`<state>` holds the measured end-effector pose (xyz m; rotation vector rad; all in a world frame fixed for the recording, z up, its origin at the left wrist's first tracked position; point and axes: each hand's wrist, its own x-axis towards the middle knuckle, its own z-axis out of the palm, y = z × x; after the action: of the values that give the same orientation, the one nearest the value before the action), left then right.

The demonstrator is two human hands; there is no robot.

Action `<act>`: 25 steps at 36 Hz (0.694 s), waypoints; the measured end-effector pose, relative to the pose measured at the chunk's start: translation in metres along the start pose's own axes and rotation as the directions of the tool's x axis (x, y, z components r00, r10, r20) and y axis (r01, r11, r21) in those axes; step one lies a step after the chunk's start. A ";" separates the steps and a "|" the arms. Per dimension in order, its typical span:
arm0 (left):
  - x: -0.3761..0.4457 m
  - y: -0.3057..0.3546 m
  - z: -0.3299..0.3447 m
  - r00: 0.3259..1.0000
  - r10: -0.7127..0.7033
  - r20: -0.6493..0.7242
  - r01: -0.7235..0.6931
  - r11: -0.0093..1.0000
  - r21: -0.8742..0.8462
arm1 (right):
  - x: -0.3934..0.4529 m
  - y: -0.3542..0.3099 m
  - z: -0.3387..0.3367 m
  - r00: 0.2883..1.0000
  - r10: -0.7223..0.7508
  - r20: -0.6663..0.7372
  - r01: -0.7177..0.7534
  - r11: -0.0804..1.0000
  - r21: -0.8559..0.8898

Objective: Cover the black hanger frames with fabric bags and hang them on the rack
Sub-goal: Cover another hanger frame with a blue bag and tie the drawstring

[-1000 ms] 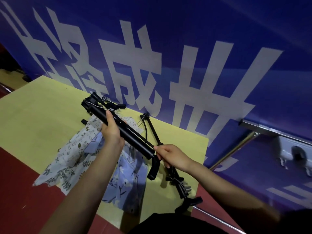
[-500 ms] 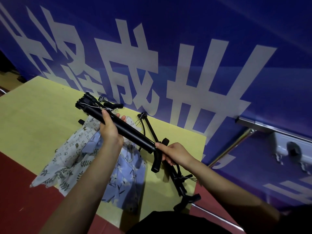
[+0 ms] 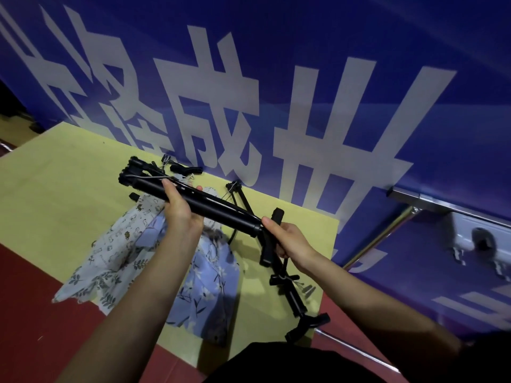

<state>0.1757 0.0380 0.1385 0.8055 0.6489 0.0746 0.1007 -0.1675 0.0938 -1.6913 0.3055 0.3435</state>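
Note:
A folded black hanger frame (image 3: pixel 221 211) is held above the yellow table (image 3: pixel 55 189), slanting from upper left to lower right. My left hand (image 3: pixel 179 208) grips its tube near the middle. My right hand (image 3: pixel 287 239) holds the lower end, fingers curled round a short black arm (image 3: pixel 272 239) hinged there. A second black hanger frame (image 3: pixel 293 288) lies on the table below my right hand. Two floral fabric bags lie under my left arm: a white one (image 3: pixel 110 261) and a blue one (image 3: pixel 204 288).
A blue banner with large white characters (image 3: pixel 304 106) stands right behind the table. A metal rack bar (image 3: pixel 442 205) and a slanted metal pole (image 3: pixel 381 239) are at the right. Small black frame parts (image 3: pixel 185 169) lie at the table's back edge. The floor is red.
My right hand has swung the short hinged arm at the frame's lower end upward, so it stands more upright. The frame has stayed in both hands.

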 end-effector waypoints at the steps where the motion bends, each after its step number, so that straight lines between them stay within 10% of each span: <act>1: -0.001 -0.002 -0.001 1.000 -0.024 0.008 0.024 1.000 -0.009 | 0.002 -0.001 -0.002 1.000 0.011 -0.006 -0.012 1.000 -0.008; 7: -0.006 -0.023 -0.006 0.997 -0.064 0.034 0.060 0.992 0.107 | 0.020 -0.001 -0.017 0.981 -0.105 -0.162 0.018 0.883 -0.468; 10: -0.011 -0.035 -0.002 0.993 -0.084 0.085 0.069 0.984 0.164 | 0.019 -0.011 -0.004 0.946 -0.324 0.032 0.266 0.713 -0.649; 17: -0.017 -0.036 0.013 0.965 -0.116 0.236 0.113 0.993 0.029 | 0.023 -0.031 0.017 0.970 -0.096 0.221 0.149 0.960 -0.238; 20: -0.009 -0.033 0.005 0.946 -0.134 0.294 0.053 0.962 0.268 | 0.028 -0.032 0.011 0.957 -0.091 0.274 0.152 0.965 -0.212; 25: 0.034 -0.035 -0.051 0.989 -0.069 0.129 -0.061 0.611 0.789 | 0.044 -0.016 -0.001 0.978 -0.065 0.196 0.126 0.941 -0.314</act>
<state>0.1683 0.0568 0.0708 1.6704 0.5274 -0.3093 0.1479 -0.1668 0.0910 -1.9743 0.0279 0.4948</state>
